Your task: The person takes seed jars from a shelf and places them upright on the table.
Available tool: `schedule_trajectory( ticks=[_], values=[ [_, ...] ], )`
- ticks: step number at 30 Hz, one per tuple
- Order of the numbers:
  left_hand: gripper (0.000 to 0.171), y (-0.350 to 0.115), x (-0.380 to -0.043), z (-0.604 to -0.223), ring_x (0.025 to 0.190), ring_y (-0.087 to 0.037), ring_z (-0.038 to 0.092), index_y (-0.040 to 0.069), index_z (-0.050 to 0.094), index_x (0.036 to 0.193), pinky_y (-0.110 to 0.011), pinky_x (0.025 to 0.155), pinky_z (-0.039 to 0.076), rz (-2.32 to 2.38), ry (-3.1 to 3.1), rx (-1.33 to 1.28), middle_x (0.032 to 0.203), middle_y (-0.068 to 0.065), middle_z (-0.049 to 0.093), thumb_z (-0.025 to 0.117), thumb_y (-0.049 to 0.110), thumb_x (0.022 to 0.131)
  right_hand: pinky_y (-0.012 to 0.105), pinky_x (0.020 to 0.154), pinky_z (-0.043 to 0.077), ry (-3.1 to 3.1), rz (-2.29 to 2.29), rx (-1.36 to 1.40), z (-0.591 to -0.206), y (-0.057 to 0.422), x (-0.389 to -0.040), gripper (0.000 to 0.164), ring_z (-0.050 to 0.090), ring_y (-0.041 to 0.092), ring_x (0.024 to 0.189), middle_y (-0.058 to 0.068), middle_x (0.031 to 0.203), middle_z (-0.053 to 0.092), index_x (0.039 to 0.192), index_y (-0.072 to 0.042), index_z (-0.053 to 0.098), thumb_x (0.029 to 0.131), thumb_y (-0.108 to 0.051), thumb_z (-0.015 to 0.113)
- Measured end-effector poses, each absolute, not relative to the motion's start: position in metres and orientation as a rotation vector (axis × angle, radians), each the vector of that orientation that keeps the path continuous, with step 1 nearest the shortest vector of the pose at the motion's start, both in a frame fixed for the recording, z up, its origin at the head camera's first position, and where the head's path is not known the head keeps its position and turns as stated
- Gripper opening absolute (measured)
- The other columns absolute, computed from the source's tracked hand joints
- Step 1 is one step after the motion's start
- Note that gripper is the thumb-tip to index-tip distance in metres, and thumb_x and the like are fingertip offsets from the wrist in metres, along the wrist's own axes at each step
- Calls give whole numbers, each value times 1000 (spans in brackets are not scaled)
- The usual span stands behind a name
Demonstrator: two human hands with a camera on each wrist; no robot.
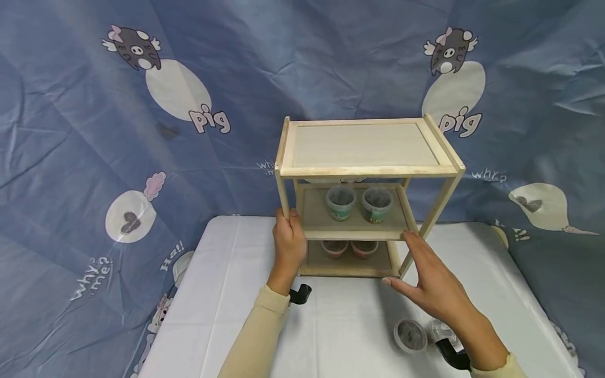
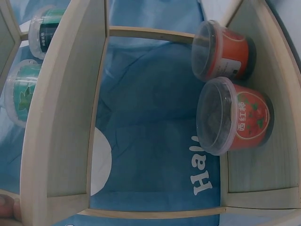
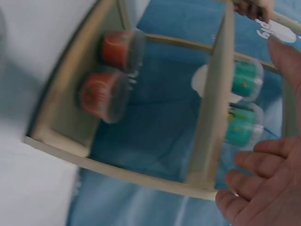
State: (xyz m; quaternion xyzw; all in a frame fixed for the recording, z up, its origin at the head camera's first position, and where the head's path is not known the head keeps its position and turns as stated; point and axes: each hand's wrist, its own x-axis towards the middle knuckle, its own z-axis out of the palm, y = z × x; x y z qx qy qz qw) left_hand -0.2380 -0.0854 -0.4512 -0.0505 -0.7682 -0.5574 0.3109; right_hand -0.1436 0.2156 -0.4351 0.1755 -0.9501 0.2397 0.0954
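Note:
A pale wooden three-tier rack (image 1: 364, 148) stands on the white table. On its middle shelf sit two clear cups with green labels, a left one (image 1: 340, 205) and a right one (image 1: 377, 206). Two red-labelled cups, one nearer (image 2: 254, 117) and one farther (image 2: 231, 52) in the left wrist view, stand on the bottom shelf. My left hand (image 1: 289, 242) grips the rack's left front post at middle-shelf height. By the right front post, my right hand (image 1: 435, 281) is spread with straight fingers, its fingertips at the middle shelf's right front corner. Nothing lies in its palm (image 3: 273, 183).
A clear round tub (image 1: 410, 336) lies on the table (image 1: 350, 320) below my right hand. Beside it is another clear container (image 1: 443, 333), partly hidden by the right wrist. A blue patterned cloth (image 1: 326, 68) hangs right behind the rack.

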Motion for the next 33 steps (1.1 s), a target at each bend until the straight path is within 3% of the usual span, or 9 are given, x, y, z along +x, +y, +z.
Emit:
schedule_trajectory(
  ticks=[5,8,10,12,15,25,33],
  values=[
    [32,-86,-238,-451,47,-15,33,6,44,97,-32,43,30,-1483,-2029,-135,61,-2,36,33,35,106,62,93,37,-2780,735,476,-418,211,-160,99,33,39,136,15,155,26,155,-17,11,84,-60,65],
    [33,-87,-238,-452,48,-15,33,6,44,97,-32,43,30,-1487,-2028,-128,61,-2,36,33,36,105,55,84,44,-2745,743,488,-411,208,-172,96,54,35,112,13,152,30,155,-20,11,85,-59,64],
    [33,-87,-238,-452,48,-15,33,7,43,97,-32,43,30,-1487,-2030,-122,61,-2,36,33,36,105,55,82,45,-2725,748,490,-408,205,-179,96,55,35,108,13,151,33,155,-20,13,85,-58,65],
    [32,-86,-237,-453,48,-14,33,7,43,96,-32,43,31,-1487,-2037,-120,62,-1,36,33,36,105,55,81,45,-2716,761,491,-407,204,-184,95,56,36,107,15,150,34,154,-17,15,85,-57,66],
    [31,-86,-238,-454,48,-14,33,7,44,96,-32,43,31,-1479,-2037,-130,62,-1,36,33,35,105,60,91,39,-2712,779,496,-406,201,-191,96,41,41,129,18,150,33,154,-12,16,84,-55,67],
    [29,-86,-238,-452,50,-16,34,6,43,94,-33,44,31,-1434,-2017,-119,62,-1,34,36,32,105,62,94,37,-2729,790,467,-401,193,-212,97,40,45,129,23,149,33,153,-7,19,84,-55,68],
    [26,-85,-237,-451,50,-16,34,8,42,93,-32,45,31,-1456,-2012,-141,61,-1,35,36,30,105,62,89,41,-2729,795,431,-404,192,-219,99,43,44,127,20,150,34,154,-16,18,81,-56,71]
  ],
)
